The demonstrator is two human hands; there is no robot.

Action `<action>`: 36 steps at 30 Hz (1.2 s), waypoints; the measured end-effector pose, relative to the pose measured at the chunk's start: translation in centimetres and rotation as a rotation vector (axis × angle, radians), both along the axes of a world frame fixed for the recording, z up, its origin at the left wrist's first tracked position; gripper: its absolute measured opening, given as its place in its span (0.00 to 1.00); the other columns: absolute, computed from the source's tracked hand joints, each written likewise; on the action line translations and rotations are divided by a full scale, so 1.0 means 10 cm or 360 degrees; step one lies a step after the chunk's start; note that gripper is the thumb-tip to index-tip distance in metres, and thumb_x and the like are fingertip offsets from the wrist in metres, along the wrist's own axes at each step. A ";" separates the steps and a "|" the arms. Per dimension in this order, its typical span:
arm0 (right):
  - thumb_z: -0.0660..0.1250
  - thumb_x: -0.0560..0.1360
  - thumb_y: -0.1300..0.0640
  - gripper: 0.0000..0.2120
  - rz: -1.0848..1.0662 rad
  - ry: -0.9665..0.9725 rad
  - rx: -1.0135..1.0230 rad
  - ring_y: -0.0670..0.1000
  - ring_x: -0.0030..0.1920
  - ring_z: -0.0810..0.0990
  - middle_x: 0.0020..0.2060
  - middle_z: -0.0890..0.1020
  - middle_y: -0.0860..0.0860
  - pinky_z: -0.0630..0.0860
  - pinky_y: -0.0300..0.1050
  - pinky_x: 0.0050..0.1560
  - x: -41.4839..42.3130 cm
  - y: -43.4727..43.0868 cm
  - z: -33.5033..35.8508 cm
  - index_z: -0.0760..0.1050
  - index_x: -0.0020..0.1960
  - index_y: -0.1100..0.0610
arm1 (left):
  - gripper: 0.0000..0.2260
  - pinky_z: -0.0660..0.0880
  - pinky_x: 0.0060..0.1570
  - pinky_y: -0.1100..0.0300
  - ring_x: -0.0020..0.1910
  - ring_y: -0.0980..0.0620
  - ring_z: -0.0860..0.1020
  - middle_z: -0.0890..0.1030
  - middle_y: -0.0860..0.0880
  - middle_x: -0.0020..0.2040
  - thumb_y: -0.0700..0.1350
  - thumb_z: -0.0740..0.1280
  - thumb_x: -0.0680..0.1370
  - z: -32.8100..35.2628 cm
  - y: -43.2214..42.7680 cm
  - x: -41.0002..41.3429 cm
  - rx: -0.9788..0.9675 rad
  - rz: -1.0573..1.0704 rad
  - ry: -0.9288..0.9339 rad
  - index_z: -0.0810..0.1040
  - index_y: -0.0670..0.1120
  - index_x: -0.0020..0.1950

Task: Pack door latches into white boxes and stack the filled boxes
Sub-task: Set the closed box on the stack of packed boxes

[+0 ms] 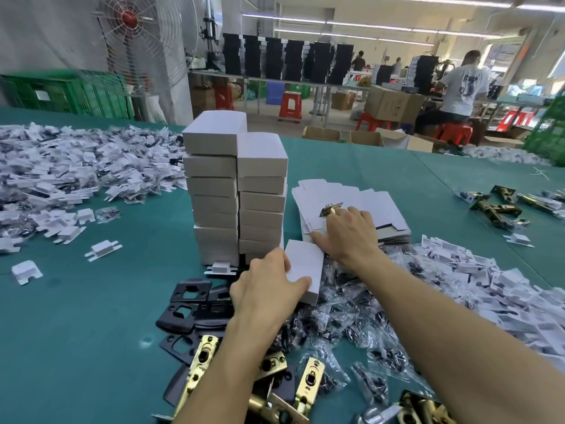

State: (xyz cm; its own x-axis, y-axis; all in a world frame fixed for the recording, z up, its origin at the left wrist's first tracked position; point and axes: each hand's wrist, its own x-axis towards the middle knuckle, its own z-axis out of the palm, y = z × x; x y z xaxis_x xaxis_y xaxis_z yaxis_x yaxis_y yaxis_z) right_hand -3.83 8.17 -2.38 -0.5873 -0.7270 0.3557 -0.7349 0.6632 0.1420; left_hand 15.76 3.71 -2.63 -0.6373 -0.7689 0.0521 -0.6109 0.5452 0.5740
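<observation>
The left hand [266,289] gripped a small closed white cardboard box [305,264], thumb pressed on its near end and fingers curled at its left edge, the box lying just in front of two tall stacks of closed white boxes [214,185] on the teal-covered table [76,316]. The right hand [345,237] rested on a pile of flat unfolded white box blanks [367,197] just right of the stacks, its thumb stretched leftward against the blanks and its fingers curled round a brass door latch [331,209], whose square faceplate stuck out past the fingertips. Black metal strike plates [189,301] lay beside the left wrist, more loose brass latches [198,368] lay near both forearms, and clear plastic bags of dark screws [351,316] were heaped beneath the held box. Heaps of small white plastic inserts [61,166] spread over the table at far left and at right
</observation>
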 end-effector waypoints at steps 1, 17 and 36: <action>0.61 0.76 0.43 0.19 0.0013 0.0016 0.0011 0.58 0.53 0.76 0.48 0.81 0.54 0.68 0.54 0.57 0.00 0.00 0.02 0.79 0.42 0.57 | 0.16 0.65 0.43 0.54 0.46 0.48 0.73 0.70 0.55 0.45 0.65 0.68 0.72 0.00 0.00 0.00 0.0002 -0.0001 0.0003 0.71 0.58 0.53; 0.48 0.81 0.61 0.11 -0.0086 -0.0542 -0.1002 0.59 0.35 0.69 0.37 0.73 0.54 0.61 0.51 0.34 0.09 0.08 0.22 0.64 0.42 0.58 | 0.12 0.69 0.45 0.53 0.47 0.50 0.74 0.72 0.57 0.45 0.62 0.67 0.75 0.03 0.03 -0.01 0.0098 -0.0053 0.0136 0.72 0.58 0.52; 0.62 0.79 0.57 0.14 -0.0039 -0.0286 -0.0544 0.60 0.59 0.72 0.60 0.75 0.59 0.76 0.56 0.52 0.19 0.33 0.04 0.72 0.61 0.63 | 0.09 0.78 0.49 0.50 0.46 0.49 0.79 0.80 0.53 0.43 0.61 0.66 0.76 0.07 0.03 -0.02 0.0070 -0.0078 0.0265 0.73 0.60 0.52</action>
